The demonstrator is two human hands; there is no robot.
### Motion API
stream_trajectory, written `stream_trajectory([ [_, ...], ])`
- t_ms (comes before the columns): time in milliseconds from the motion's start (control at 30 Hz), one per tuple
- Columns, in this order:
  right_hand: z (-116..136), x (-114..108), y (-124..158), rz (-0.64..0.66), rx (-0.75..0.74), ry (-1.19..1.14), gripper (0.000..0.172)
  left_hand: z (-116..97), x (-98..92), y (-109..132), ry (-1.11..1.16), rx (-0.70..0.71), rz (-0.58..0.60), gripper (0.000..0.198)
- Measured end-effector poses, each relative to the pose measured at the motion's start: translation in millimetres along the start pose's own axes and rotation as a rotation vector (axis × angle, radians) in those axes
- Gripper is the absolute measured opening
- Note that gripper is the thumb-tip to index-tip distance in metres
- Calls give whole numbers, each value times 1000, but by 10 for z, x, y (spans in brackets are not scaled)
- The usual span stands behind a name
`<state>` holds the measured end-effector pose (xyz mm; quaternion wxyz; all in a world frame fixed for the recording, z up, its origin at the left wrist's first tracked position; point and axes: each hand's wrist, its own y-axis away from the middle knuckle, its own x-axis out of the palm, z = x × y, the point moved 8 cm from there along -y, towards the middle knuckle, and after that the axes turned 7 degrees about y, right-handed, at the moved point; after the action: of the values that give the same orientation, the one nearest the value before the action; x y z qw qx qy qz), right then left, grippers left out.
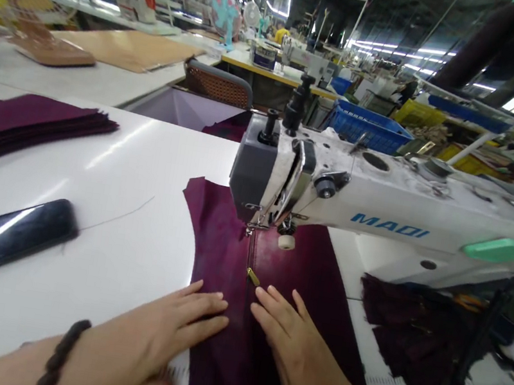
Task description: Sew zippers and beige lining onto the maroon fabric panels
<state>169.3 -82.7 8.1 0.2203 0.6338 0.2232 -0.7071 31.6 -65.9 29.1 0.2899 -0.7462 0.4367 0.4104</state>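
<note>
A dark purple leather-like piece [224, 246] lies flat under the head of a white sewing machine [383, 199]. Down its middle runs a zipper with a gold zipper pull [253, 276], just in front of the presser foot [249, 233]. My left hand [182, 321] rests on the left part of the piece, fingers stretched out. On the right side, my right hand [294, 341] lies flat with spread fingers, its fingertips close to the zipper pull. Neither hand grips anything. The needle's tip is too small to make out.
A stack of purple pieces [18, 128] lies at the left, with a shiny black phone-like object [6, 237] nearer me. Dark scraps [414, 334] are heaped right of the machine. Behind stand a blue crate [369, 127] and an orange fan [37, 8].
</note>
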Motion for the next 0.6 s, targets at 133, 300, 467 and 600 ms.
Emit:
stream_trajectory([
  [133,81,-28,77,39,33,-20,44,-174,192,61,-90,-31,-21,76],
  [300,267,-39,164,182,-17,-159,48,-351,398,57,-325,-2,-37,76],
  [467,293,-39,259,212,5,-201,49,-525,306,140,-359,114,-217,54],
  [600,231,-95,244,197,81,-239,40,-561,58,221,-278,138,-284,37],
])
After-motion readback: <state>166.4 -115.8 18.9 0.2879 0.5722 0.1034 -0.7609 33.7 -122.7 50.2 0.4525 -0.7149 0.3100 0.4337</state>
